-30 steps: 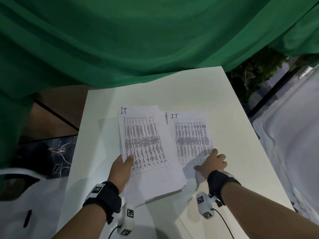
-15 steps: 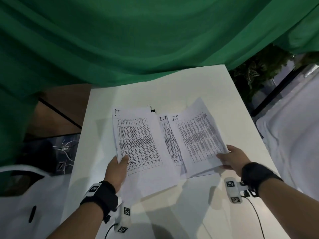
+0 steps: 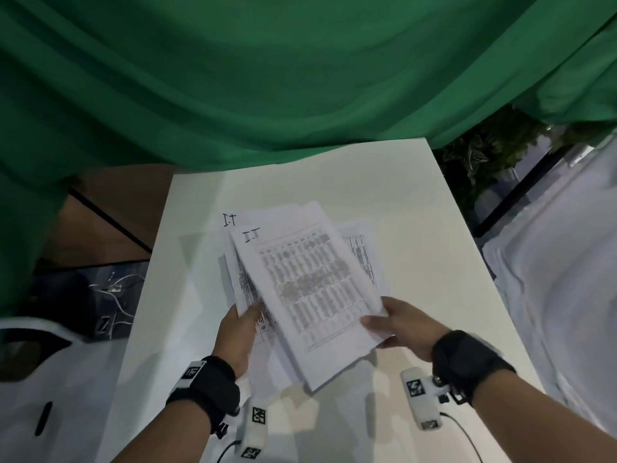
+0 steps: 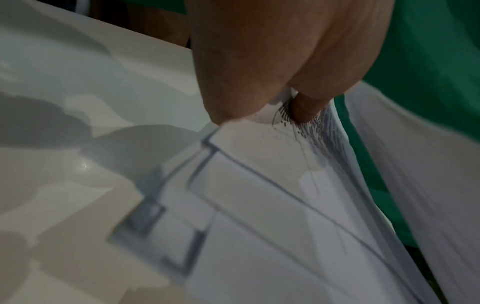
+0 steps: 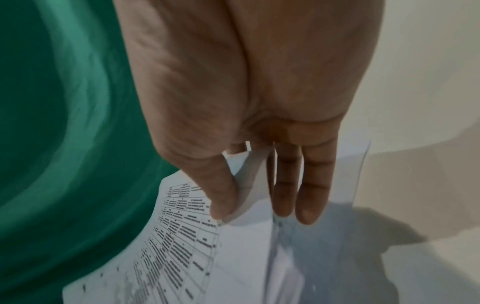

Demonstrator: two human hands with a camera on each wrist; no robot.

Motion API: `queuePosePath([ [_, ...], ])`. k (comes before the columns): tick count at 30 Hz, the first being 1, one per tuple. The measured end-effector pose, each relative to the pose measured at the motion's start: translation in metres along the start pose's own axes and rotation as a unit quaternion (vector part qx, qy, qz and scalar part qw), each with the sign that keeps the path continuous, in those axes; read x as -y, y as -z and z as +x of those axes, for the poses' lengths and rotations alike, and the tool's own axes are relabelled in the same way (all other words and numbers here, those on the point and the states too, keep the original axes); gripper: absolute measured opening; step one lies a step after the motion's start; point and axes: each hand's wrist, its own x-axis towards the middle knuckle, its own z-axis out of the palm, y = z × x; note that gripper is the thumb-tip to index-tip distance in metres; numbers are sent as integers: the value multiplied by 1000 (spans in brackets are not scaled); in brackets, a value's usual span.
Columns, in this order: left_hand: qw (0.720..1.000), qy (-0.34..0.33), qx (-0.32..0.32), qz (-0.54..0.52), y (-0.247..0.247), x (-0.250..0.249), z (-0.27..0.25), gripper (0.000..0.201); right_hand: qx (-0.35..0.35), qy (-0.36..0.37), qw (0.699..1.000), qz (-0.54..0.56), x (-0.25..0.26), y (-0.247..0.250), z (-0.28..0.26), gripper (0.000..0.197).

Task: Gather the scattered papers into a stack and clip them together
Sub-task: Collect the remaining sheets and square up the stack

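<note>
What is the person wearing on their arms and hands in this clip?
Both forearms are bare, no sleeves or gloves. The left hand and right hand each have a black wrist strap carrying a white camera unit with black-and-white square markers and a thin black cable.

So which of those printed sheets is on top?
The sheet pinched by the right hand: its whole table shows, while the left hand holds sheets partly covered beneath it.

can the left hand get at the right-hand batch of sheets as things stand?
Probably yes, but not freely. The left hand already pinches its own sheets, and the right hand holds its batch overlapping them, so contact is close; a proper grasp would mean shifting the pinch.
</note>
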Motion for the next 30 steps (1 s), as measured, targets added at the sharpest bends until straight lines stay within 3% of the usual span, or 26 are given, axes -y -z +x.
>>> queuePosePath([
  [4,998,-8,48,-35,0,-7,-13,43,-24,-13,1000,-9,-5,-44,17,34],
  [6,991,0,77,-111,5,-9,-14,67,-42,-1,998,-45,-5,-60,23,36],
  [8,990,-5,74,-119,14,-9,-12,79,-47,12,994,-95,3,-73,26,46],
  [11,998,-54,-10,-5,33,-2,-1,64,-4,12,995,-98,12,-78,28,48],
  [12,998,-58,-16,8,38,-2,0,58,0,4,996,-86,14,-76,30,59],
  [14,998,-66,-18,11,45,-6,0,47,-66,-3,993,-93,11,-67,42,70],
  [16,997,-71,-27,2,53,-10,1,38,-223,-8,956,-192,-2,-49,63,64],
  [18,997,-73,-39,-4,60,-10,3,35,-339,-71,879,-329,-15,-30,76,75],
  [19,996,-72,-45,-6,62,-10,5,34,-360,-110,852,-363,-24,-22,81,86],
  [21,996,-69,-53,-6,67,-9,8,29,-359,-159,833,-389,-40,-13,81,97],
  [25,996,-69,-62,-7,66,-11,10,26,-364,-135,841,-377,-53,-7,73,91],
  [28,996,-63,-64,-3,62,-11,14,23,-350,-101,875,-320,-54,2,72,89],
  [30,996,-60,-61,1,57,-10,17,25,-329,-96,896,-283,-55,10,71,77],
])
